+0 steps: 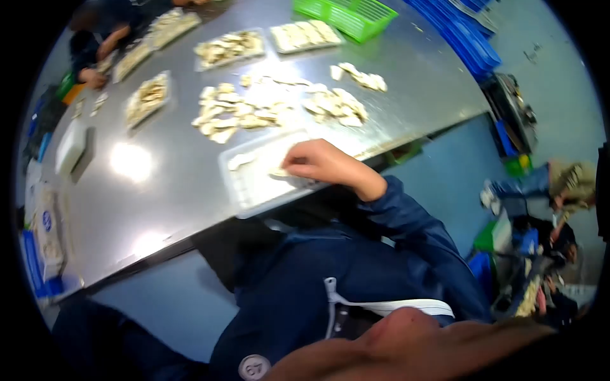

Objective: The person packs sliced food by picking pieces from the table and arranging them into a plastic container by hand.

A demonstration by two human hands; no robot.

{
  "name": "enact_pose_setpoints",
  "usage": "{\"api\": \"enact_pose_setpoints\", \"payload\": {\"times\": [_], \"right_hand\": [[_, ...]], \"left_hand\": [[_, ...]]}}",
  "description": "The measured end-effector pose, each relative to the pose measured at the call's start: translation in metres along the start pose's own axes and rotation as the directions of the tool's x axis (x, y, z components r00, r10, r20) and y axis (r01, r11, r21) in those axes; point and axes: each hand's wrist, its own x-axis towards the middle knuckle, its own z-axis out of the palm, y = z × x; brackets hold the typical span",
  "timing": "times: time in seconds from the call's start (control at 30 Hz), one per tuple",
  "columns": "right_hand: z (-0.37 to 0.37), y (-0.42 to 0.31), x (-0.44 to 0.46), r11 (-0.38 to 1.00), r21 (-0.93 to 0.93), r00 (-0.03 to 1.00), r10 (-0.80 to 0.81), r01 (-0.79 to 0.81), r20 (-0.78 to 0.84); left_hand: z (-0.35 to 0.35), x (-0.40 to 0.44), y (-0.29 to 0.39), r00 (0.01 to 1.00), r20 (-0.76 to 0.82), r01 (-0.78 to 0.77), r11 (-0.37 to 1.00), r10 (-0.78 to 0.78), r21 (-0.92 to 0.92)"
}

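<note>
My right hand (324, 166) reaches over a white plastic tray (244, 198) at the near table edge, its fingers pinched on a pale piece (277, 172) that looks like mushroom. Another pale piece (238, 161) lies along the tray's left side. Just beyond the tray, loose cream-coloured pieces (238, 114) are spread in a heap, with a second cluster (337, 106) to its right. My left hand is out of view; only a dark blue sleeve (121, 343) shows at lower left.
Filled trays (230, 47) stand farther back on the metal table (171, 197). A green basket (349, 18) sits at the far edge, blue crates (457, 38) beyond. At upper left, a co-worker's hand (95, 79) rests near pieces. An upturned white tray (71, 147) lies left.
</note>
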Motion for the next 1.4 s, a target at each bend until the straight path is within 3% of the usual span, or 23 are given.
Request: {"api": "enact_pose_setpoints", "payload": {"times": [0.07,0.13,0.43,0.53,0.67,0.73,1.07,1.17,1.2,1.27,1.37,1.4], "right_hand": [[-0.005,-0.002,-0.001,0.999,-0.017,0.999,0.048,-0.048,-0.005],[-0.002,0.004,-0.002,0.99,0.08,0.993,0.115,-0.117,0.031],[0.003,-0.001,-0.003,0.996,0.078,0.999,0.05,-0.048,-0.017],[0.005,-0.008,-0.003,0.988,0.115,0.995,0.103,-0.102,0.003],[0.013,0.006,-0.003,0.997,0.073,0.998,-0.016,0.02,-0.056],[0.008,-0.006,-0.004,0.995,0.096,0.999,0.043,-0.041,-0.019],[0.007,-0.004,-0.003,0.99,0.119,0.997,0.074,-0.071,-0.02],[0.011,0.012,-0.001,0.993,0.1,0.997,-0.054,0.06,-0.059],[-0.001,-0.014,-0.005,0.988,0.129,0.996,0.089,-0.085,-0.023],[-0.002,-0.006,-0.005,0.995,0.099,0.999,-0.003,0.008,-0.053],[-0.008,-0.01,-0.009,0.988,0.094,0.993,0.121,-0.122,0.016],[-0.008,-0.009,-0.011,0.992,0.084,0.995,0.096,-0.096,0.004]], "left_hand": [[0.004,-0.001,-0.017,0.999,-0.025,0.023,1.0,-0.024,-0.016],[0.004,0.004,-0.027,0.999,-0.012,0.039,0.998,-0.04,-0.041],[0.024,0.008,-0.027,0.997,0.048,-0.055,0.995,0.059,-0.079],[0.028,0.011,-0.027,0.993,0.06,-0.091,0.991,0.097,-0.093],[0.033,0.016,-0.027,0.984,0.091,-0.14,0.983,0.151,-0.116],[0.035,0.022,-0.024,0.971,0.128,-0.187,0.976,0.201,-0.113],[0.065,0.06,0.039,0.876,0.165,-0.403,0.875,0.454,-0.269],[0.078,0.079,0.07,0.859,0.163,-0.419,0.85,0.485,-0.319],[0.084,0.084,0.078,0.851,0.16,-0.428,0.838,0.5,-0.339],[0.086,0.089,0.086,0.843,0.17,-0.439,0.836,0.51,-0.331],[0.083,0.091,0.088,0.847,0.189,-0.43,0.849,0.497,-0.307],[0.082,0.091,0.09,0.845,0.191,-0.432,0.849,0.499,-0.304]]}}
